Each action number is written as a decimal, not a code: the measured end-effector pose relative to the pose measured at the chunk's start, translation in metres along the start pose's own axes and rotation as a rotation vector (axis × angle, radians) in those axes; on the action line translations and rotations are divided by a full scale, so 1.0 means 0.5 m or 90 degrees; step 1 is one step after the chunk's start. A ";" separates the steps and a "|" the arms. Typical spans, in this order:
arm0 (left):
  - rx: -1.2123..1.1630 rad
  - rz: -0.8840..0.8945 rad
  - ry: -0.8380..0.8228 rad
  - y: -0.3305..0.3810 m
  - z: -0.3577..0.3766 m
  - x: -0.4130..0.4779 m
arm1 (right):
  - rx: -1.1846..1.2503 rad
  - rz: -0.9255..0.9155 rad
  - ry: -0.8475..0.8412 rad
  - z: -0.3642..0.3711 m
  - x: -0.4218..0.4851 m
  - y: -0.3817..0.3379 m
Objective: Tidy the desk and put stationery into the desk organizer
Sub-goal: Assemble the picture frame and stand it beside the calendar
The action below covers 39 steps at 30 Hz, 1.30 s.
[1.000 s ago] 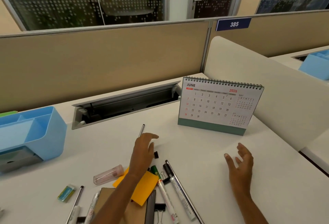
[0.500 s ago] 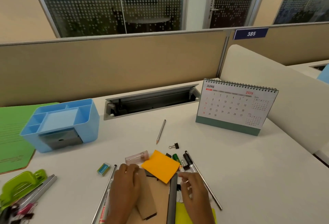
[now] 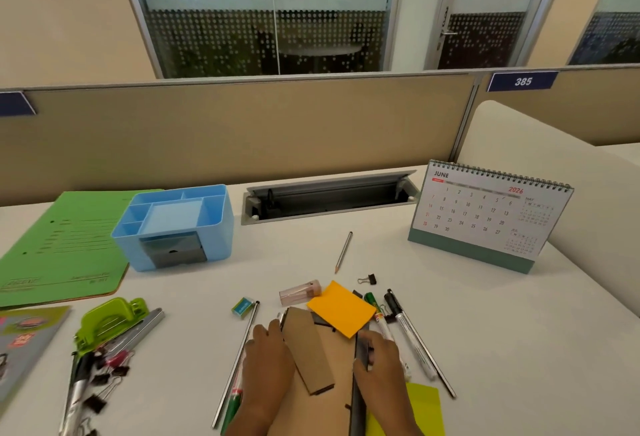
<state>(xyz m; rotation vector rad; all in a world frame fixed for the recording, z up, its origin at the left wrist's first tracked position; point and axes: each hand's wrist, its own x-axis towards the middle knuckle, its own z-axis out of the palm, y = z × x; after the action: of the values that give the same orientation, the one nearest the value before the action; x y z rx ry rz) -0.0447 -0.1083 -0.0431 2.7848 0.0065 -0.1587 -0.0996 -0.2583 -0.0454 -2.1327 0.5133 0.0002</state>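
brown cardboard notebook point(image 3: 313, 397) flat at near edge of white desk point(image 3: 502, 331), loose cardboard flap point(image 3: 309, 350) across its cover, orange sticky-note pad point(image 3: 341, 308) on its far corner. left hand point(image 3: 265, 363) pressed on notebook's left edge, fingers curled over it, clasping nothing free. right hand point(image 3: 379, 366) pinching dark grey spine strip point(image 3: 360, 366) along notebook's right edge between thumb and fingers. light blue plastic desk organizer point(image 3: 175, 224) far left, upright, compartments open upward, well apart from both hands. grey pencil point(image 3: 343, 252) lying alone between organizer and notebook. black binder clip point(image 3: 367, 279) just beyond orange pad. black-capped markers point(image 3: 408, 335) right of notebook. green hole punch point(image 3: 112, 319) at left, green paper folder point(image 3: 65, 245) behind it, touching organizer. spiral desk calendar point(image 3: 485, 215) standing far right.
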 end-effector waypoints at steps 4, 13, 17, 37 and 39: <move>-0.206 -0.022 -0.015 -0.004 -0.009 0.022 | 0.048 0.007 0.020 0.004 0.005 -0.013; -0.212 -0.023 0.004 0.034 -0.037 0.092 | 0.134 0.043 0.002 0.025 0.021 -0.019; -0.116 -0.002 0.014 -0.001 -0.037 0.097 | 0.113 0.036 -0.018 0.017 0.020 -0.008; 0.035 0.049 -0.001 -0.017 -0.064 0.107 | 0.238 0.087 -0.022 0.029 0.044 -0.007; -0.124 0.038 -0.030 -0.017 -0.076 0.110 | 0.269 0.105 -0.028 0.035 0.052 0.000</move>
<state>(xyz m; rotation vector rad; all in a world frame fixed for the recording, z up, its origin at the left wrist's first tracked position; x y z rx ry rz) 0.0139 -0.0880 -0.0165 2.5825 -0.0690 -0.1973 -0.0725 -0.2537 -0.0604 -1.6722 0.6038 0.0294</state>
